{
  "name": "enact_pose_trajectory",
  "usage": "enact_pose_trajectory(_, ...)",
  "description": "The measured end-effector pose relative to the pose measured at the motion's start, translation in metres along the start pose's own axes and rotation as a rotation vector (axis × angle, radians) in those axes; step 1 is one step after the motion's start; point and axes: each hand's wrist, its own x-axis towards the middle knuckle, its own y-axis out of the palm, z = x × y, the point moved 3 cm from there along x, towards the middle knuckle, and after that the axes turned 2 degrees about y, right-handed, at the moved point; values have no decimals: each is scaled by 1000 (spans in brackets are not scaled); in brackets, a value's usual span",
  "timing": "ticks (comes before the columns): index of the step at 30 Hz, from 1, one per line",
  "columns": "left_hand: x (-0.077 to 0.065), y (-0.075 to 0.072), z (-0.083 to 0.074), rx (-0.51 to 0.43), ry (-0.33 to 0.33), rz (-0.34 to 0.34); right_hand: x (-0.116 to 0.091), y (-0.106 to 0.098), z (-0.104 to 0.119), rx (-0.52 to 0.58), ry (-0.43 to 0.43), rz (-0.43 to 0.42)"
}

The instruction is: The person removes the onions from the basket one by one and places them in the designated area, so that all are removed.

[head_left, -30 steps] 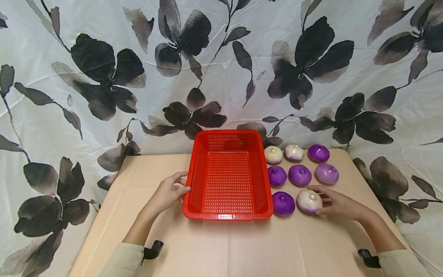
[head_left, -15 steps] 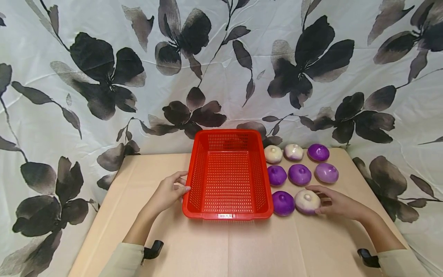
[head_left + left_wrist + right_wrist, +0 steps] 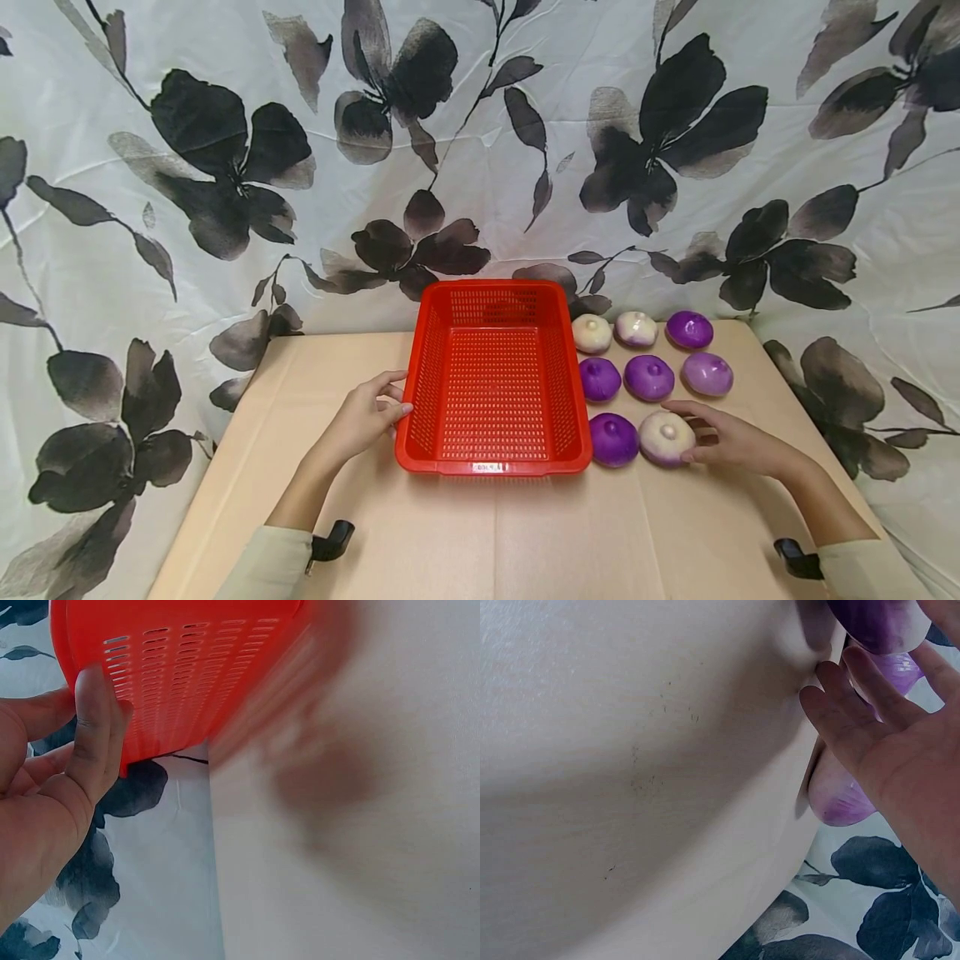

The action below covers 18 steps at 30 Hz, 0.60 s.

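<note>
A red perforated plastic basket (image 3: 495,392) lies on the table with its inside bare. My left hand (image 3: 371,415) holds its left rim, thumb over the edge; the left wrist view shows fingers (image 3: 94,727) against the outer wall. At the front right, my right hand (image 3: 738,443) holds a white-and-purple onion (image 3: 666,437) between thumb and forefinger. That onion rests on the table beside a dark purple onion (image 3: 614,440). In the right wrist view, the other fingers of my right hand (image 3: 900,727) are spread loosely below the held onion (image 3: 885,622), partly cut off by the frame.
Behind the front pair stand several more onions in rows, among them a purple onion (image 3: 650,378), a light purple onion (image 3: 707,375) and a whitish onion (image 3: 592,333). A floral cloth (image 3: 480,167) hangs behind the beige table (image 3: 480,533).
My right hand has shifted the white-and-purple onion slightly left, close against the dark purple one. In the last half second hardly anything moves. My left hand and the basket stay put.
</note>
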Motion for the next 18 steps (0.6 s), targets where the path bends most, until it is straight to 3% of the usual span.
enact_pose_trajectory(18,2,0,-2,-8,-2,-4,2,-3,4,-25,53,2)
